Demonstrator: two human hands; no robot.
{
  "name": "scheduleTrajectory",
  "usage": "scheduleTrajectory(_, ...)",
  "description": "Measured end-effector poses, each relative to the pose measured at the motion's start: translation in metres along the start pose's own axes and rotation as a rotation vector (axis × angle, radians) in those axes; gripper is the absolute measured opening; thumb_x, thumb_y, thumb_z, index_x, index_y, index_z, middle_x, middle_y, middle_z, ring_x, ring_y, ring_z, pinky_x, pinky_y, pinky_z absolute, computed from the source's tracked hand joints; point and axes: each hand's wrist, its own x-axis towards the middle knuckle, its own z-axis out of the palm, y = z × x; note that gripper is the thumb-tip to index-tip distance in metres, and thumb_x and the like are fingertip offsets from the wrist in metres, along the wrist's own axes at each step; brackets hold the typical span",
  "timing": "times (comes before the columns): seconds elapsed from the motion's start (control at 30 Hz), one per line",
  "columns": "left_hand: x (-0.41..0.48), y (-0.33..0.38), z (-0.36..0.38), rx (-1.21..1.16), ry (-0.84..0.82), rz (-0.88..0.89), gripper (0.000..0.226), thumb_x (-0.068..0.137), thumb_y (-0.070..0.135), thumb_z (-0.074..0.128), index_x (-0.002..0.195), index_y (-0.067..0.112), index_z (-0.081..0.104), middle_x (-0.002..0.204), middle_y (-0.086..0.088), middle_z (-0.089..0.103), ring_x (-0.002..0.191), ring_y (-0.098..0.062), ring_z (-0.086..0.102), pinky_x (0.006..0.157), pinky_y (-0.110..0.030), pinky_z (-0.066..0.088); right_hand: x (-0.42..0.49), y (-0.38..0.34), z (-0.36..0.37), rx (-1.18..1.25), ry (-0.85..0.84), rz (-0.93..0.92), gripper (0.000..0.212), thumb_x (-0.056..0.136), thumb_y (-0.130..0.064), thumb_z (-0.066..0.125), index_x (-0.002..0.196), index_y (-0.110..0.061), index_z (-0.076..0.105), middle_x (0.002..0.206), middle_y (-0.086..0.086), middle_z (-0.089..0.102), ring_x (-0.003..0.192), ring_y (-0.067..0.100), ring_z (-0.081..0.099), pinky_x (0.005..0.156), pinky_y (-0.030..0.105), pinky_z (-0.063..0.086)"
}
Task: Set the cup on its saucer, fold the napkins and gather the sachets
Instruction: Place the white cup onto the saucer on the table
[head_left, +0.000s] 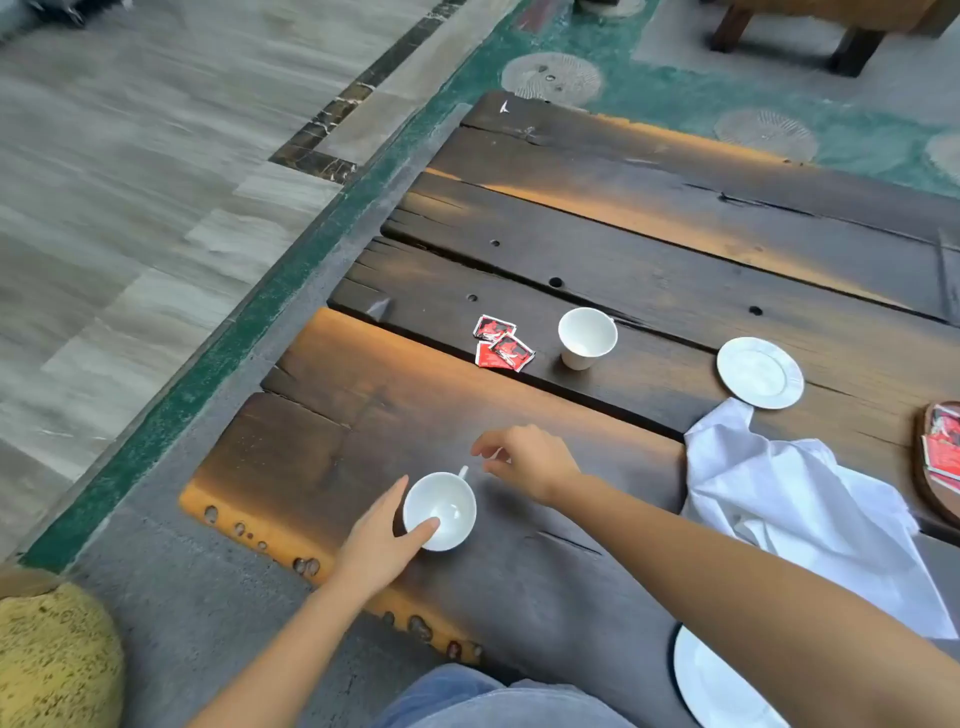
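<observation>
A white cup (440, 510) stands on the wooden table (623, 249) near its front edge, handle pointing away. My left hand (383, 545) cups its left side, thumb on the rim. My right hand (524, 462) hovers just beyond the handle, fingers curled around it or next to it; I cannot tell if it grips. A second white cup (587, 336) stands farther back. One saucer (759, 372) lies at the right, another (717, 686) at the bottom edge under my right arm. Red sachets (501, 344) lie left of the far cup. A crumpled white napkin (795, 499) lies at the right.
A wooden tray (935, 457) with more red sachets sits at the far right edge. A yellow cushion (52, 654) is at the bottom left. The table's left edge drops to a grey and green floor. My knee in blue jeans (467, 696) is at the bottom.
</observation>
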Motion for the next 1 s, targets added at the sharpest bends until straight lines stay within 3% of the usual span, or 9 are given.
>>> scheduleTrajectory(0.13, 0.005, -0.010, -0.002, -0.196, -0.128, -0.064, 0.063, 0.083, 0.039, 0.066, 0.140, 0.031, 0.040, 0.138, 0.003, 0.055, 0.122, -0.020, 0.055, 0.100, -0.035, 0.044, 0.011, -0.005, 0.007, -0.056, -0.028, -0.017, 0.025, 0.094, -0.023, 0.052, 0.115, -0.031, 0.064, 0.119, -0.007, 0.068, 0.106, 0.020, 0.062, 0.082, 0.034, 0.052)
scheduleTrajectory(0.3, 0.006, -0.017, -0.003, -0.142, -0.091, -0.089, 0.052, 0.080, 0.036, 0.070, 0.129, 0.028, 0.054, 0.106, 0.002, 0.074, 0.105, -0.014, 0.065, 0.090, -0.033, 0.050, 0.026, -0.008, 0.018, -0.115, -0.163, -0.051, 0.029, 0.097, -0.022, 0.048, 0.121, -0.029, 0.064, 0.132, -0.006, 0.061, 0.118, 0.023, 0.056, 0.091, 0.041, 0.053)
scheduleTrajectory(0.43, 0.006, -0.021, -0.005, -0.191, -0.113, -0.120, 0.044, 0.083, 0.030, 0.069, 0.125, 0.020, 0.058, 0.087, 0.000, 0.077, 0.084, -0.010, 0.071, 0.087, -0.031, 0.053, 0.034, -0.009, 0.023, -0.104, -0.211, -0.046, 0.025, 0.095, -0.024, 0.050, 0.112, -0.028, 0.069, 0.124, -0.004, 0.066, 0.110, 0.023, 0.059, 0.087, 0.043, 0.055)
scheduleTrajectory(0.63, 0.012, -0.027, -0.007, -0.301, -0.152, -0.144, 0.043, 0.087, 0.024, 0.065, 0.129, 0.019, 0.057, 0.088, -0.004, 0.077, 0.078, -0.013, 0.073, 0.091, -0.031, 0.053, 0.033, -0.005, 0.026, -0.046, -0.207, 0.003, 0.019, 0.092, -0.028, 0.054, 0.102, -0.030, 0.070, 0.114, -0.004, 0.069, 0.103, 0.021, 0.061, 0.084, 0.043, 0.055)
scheduleTrajectory(0.73, 0.013, -0.027, -0.005, -0.339, -0.179, -0.131, 0.041, 0.088, 0.019, 0.064, 0.128, 0.015, 0.058, 0.090, -0.008, 0.077, 0.082, -0.019, 0.073, 0.094, -0.041, 0.054, 0.029, 0.002, 0.027, -0.016, -0.221, 0.039, 0.015, 0.091, -0.032, 0.056, 0.100, -0.031, 0.068, 0.110, -0.004, 0.068, 0.101, 0.021, 0.060, 0.083, 0.041, 0.054)
scheduleTrajectory(1.0, 0.019, -0.017, 0.000, -0.252, -0.178, -0.036, 0.032, 0.094, 0.013, 0.049, 0.121, 0.020, 0.065, 0.107, -0.004, 0.073, 0.080, -0.015, 0.073, 0.091, -0.042, 0.055, 0.013, 0.018, 0.027, 0.187, -0.252, 0.122, 0.014, 0.086, -0.031, 0.067, 0.094, -0.021, 0.073, 0.103, 0.001, 0.072, 0.096, 0.018, 0.063, 0.090, 0.039, 0.053)
